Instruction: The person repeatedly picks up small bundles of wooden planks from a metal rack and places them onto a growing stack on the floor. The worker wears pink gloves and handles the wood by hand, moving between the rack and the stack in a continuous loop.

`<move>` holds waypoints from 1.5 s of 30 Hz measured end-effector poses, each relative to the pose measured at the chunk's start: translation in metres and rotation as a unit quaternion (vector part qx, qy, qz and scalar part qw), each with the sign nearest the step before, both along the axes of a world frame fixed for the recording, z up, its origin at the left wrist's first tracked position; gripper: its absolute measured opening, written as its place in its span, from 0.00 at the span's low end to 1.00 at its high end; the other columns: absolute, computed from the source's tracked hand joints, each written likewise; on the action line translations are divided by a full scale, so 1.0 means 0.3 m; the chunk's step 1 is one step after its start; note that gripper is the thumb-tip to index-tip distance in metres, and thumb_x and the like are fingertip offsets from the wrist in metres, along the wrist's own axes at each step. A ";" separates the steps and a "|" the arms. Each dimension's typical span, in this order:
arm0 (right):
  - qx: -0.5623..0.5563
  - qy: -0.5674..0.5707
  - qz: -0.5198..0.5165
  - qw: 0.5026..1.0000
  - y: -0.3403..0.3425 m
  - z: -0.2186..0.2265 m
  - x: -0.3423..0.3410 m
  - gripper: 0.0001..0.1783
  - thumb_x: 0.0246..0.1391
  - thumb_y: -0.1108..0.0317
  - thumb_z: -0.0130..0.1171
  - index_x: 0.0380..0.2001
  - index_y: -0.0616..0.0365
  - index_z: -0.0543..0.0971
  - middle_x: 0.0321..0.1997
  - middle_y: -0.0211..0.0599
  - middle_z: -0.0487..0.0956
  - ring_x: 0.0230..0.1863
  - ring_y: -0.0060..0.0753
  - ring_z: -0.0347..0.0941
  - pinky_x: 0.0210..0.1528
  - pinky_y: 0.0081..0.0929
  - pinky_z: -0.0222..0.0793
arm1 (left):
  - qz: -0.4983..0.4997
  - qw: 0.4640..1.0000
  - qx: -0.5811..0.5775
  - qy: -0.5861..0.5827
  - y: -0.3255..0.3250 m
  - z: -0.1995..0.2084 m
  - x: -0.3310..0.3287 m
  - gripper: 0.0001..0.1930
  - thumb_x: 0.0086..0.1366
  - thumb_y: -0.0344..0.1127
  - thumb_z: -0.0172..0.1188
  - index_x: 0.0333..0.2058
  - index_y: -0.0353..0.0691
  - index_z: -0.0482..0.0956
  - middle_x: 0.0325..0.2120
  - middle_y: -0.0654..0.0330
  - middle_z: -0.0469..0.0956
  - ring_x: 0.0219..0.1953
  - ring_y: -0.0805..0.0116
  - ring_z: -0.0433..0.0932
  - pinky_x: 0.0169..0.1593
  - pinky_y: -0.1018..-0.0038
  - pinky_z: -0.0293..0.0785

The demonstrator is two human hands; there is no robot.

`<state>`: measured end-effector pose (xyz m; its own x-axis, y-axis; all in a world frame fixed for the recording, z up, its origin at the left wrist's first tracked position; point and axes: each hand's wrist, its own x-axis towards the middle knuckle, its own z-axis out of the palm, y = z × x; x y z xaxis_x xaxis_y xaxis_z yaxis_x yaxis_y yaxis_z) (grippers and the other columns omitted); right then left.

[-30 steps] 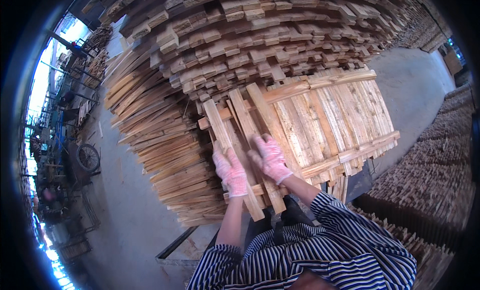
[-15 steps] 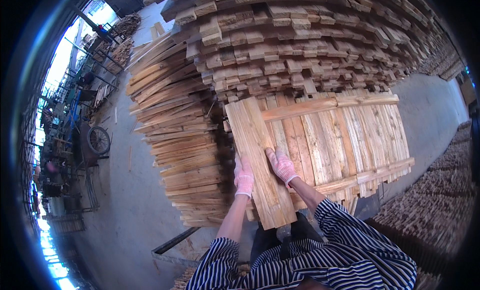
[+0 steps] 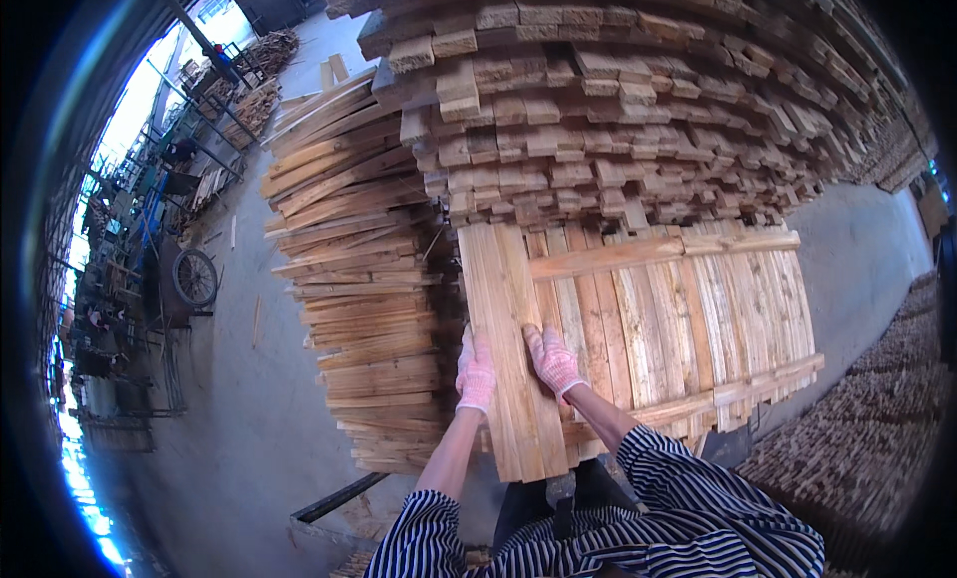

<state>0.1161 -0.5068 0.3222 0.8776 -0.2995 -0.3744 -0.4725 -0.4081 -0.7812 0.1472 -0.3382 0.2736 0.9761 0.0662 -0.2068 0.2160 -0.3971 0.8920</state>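
A short stack of wooden boards [image 3: 501,324] lies lengthwise in front of me, at the left end of a row of boards [image 3: 648,309]. My left hand [image 3: 477,374], in a pink-and-white knit glove, is pressed along the stack's left edge. Gloved the same way, my right hand [image 3: 552,361] grips the opposite edge. Its fingertips rest at the top edge, while the fingers' undersides are hidden. Two lengthwise strips cross the row, an upper strip [image 3: 613,256] and a lower strip [image 3: 718,394].
A tall lumber stack [image 3: 598,90] rises just beyond the row. Thin wooden slats [image 3: 369,324] are piled at the left. More bundled wood [image 3: 847,399] lies to the right. A wheel [image 3: 194,277] stands on the concrete floor [image 3: 239,409] at far left.
The held boards have turned slightly to lie straighter away from me, and both hands have moved with them. The whole view has shifted a little, so the surroundings sit lower.
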 end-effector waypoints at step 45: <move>0.107 -0.071 -0.042 0.991 0.002 -0.155 -0.166 0.37 0.72 0.47 0.47 0.74 0.60 0.57 0.68 0.34 0.70 0.68 0.30 0.64 0.71 0.24 0.55 | 0.020 0.990 0.047 0.131 0.664 0.197 0.270 0.51 0.64 0.75 0.47 0.69 0.33 0.60 0.70 0.45 0.60 0.73 0.49 0.57 0.74 0.64 0.51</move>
<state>0.0663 -0.5062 0.2758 0.9014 -0.3003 -0.3120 -0.3769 -0.1893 -0.9067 0.2282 -0.1391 0.3328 0.8862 0.1353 -0.4430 0.4519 -0.4628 0.7627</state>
